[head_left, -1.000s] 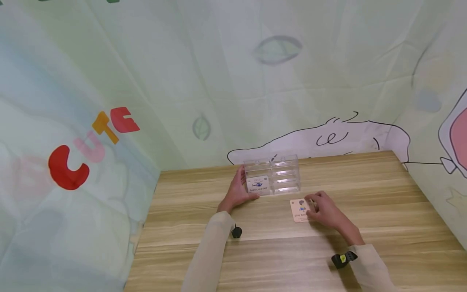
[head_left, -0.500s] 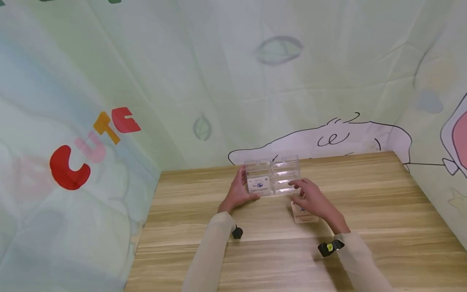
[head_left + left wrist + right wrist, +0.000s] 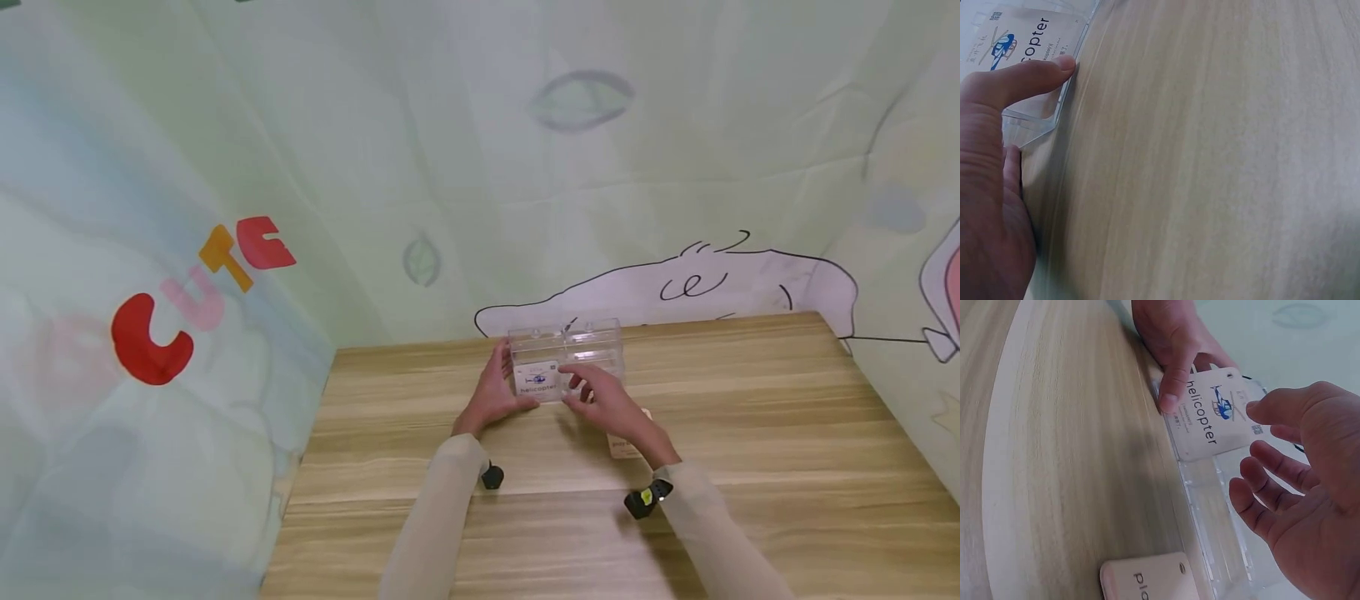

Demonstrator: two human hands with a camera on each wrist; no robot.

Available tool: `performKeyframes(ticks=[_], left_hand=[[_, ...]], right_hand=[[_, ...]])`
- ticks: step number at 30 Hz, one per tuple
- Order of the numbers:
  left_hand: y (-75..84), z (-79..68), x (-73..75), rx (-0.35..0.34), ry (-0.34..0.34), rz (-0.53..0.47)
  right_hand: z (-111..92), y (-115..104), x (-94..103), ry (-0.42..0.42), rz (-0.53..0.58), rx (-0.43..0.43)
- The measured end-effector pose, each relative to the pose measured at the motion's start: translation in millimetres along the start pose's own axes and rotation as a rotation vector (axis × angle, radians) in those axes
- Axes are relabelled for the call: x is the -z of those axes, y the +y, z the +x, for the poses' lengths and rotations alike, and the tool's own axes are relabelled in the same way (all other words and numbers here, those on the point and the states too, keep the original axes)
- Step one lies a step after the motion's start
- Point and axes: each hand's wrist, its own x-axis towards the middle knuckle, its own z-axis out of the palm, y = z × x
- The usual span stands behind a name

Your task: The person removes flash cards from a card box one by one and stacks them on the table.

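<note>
A clear plastic rack [image 3: 595,337] with compartments stands near the back of the table. In its left column sits a stack of cards with a helicopter card [image 3: 536,383] in front. My left hand [image 3: 491,396] grips the rack's left side, thumb across the lower front, as the left wrist view shows. My right hand [image 3: 606,406] is in front of the rack's right column, fingers bent and spread. One of its fingertips [image 3: 1255,412] reaches the helicopter card's corner beside the small printed code. Partly hidden under that hand, a pale orange card stack [image 3: 624,448] lies on the table.
The wooden table [image 3: 397,467] reaches back to a printed fabric wall [image 3: 465,150]. Another fabric wall with coloured letters [image 3: 153,342] rises at the left. Black straps with small devices [image 3: 643,502] sit at both wrists.
My right hand has left the pale orange cards and moved left and up to the helicopter card's corner. The cards stay on the table. My left hand keeps its grip on the rack.
</note>
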Motion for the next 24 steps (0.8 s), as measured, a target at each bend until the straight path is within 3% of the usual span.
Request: performKeyframes(ticks=[24], left_hand=[[-1.8,1.5,-1.2,-0.009,-0.003,-0.009]], right_hand=[[9.7,4.4,-8.7,-0.007,0.055,-0.050]])
